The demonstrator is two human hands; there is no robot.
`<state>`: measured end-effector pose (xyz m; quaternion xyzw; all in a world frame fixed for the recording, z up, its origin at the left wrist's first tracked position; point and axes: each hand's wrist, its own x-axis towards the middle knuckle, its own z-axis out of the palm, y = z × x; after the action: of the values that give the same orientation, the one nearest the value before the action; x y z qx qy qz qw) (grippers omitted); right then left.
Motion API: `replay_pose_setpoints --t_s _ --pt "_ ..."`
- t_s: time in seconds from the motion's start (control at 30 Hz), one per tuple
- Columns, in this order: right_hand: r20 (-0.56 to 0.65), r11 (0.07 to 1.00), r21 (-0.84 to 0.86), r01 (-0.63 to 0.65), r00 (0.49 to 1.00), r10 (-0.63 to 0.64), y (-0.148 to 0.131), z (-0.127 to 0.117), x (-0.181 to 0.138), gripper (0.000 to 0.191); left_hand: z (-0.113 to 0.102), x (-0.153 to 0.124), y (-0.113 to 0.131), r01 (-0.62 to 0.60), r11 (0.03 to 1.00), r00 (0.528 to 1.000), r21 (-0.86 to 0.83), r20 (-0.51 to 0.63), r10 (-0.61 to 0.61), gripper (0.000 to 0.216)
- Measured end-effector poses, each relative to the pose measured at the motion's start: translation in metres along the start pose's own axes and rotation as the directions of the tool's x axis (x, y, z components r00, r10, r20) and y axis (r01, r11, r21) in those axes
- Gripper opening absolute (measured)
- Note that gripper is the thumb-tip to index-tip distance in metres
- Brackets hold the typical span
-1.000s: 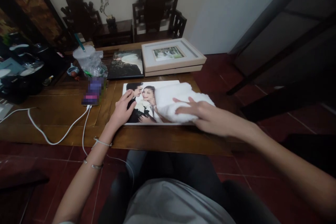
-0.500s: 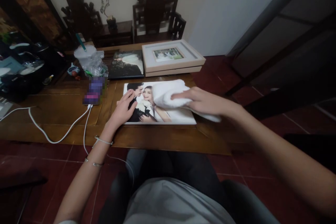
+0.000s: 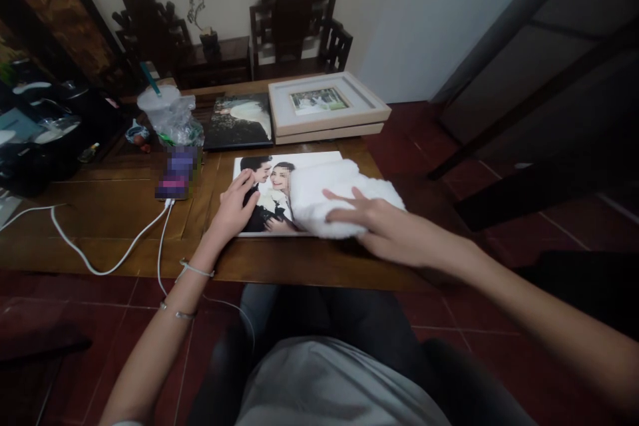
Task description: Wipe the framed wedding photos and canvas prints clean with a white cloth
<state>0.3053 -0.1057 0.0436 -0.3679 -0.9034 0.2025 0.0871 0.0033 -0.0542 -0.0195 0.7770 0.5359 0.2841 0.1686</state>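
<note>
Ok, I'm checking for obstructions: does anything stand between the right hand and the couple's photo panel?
Yes: the white towel under the right hand, covering much of the right side of the couple's photo panel. Nothing else visible stands between them.

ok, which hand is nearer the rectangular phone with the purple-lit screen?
Left. The left hand is just right of the phone, on a white-edged rectangular photo panel; the right hand is farther right, on a fluffy white cloth.

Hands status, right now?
Left hand: open, resting on the left side of the photo.
Right hand: on the white cloth, over the photo's right part; whether it grips, can't tell.
</note>
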Motion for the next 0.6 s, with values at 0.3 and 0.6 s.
replay_pose_setpoints --t_s 0.3,0.6 --pt "0.038 1.000 0.008 0.012 0.999 -0.013 -0.030 0.008 -0.024 0.068 -0.001 -0.001 -0.001 -0.036 0.999 0.999 0.035 0.041 0.034 0.046" --pt "-0.035 0.999 0.045 0.015 0.999 -0.013 0.018 -0.033 0.093 0.044 -0.002 0.000 -0.003 -0.047 0.999 0.998 0.025 0.049 0.046 0.046"
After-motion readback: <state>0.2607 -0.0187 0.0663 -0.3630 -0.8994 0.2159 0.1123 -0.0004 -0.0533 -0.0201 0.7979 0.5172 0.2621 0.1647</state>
